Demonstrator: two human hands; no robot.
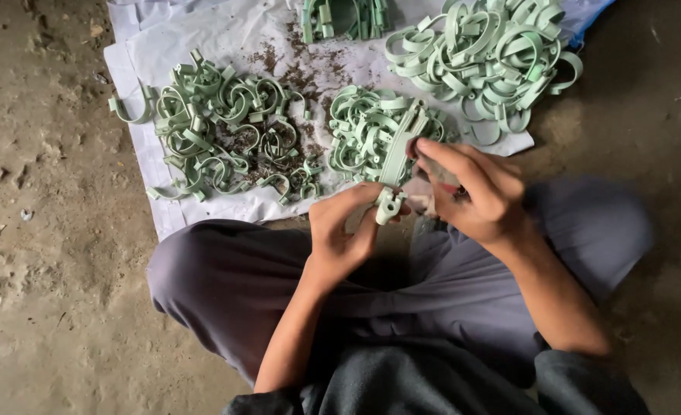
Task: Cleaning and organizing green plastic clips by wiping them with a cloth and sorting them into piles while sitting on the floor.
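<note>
The left hand (344, 230) pinches a pale green plastic pipe clamp (396, 165) at its lug end, at centre frame; the right hand (475, 192) is closed on a small tool, partly hidden, against it. Judging by the piles on the white sheet (144, 165): tangled clamps (217, 127) at 10 o'clock, neater curved ones (486, 58) at 1 o'clock, work seems midway.

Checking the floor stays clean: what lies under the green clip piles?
A white sheet lies under the clip piles, spread on the dirt floor, with dark crumbs scattered between them. The sheet right beneath each pile is covered, and so is the floor under the sheet.
</note>
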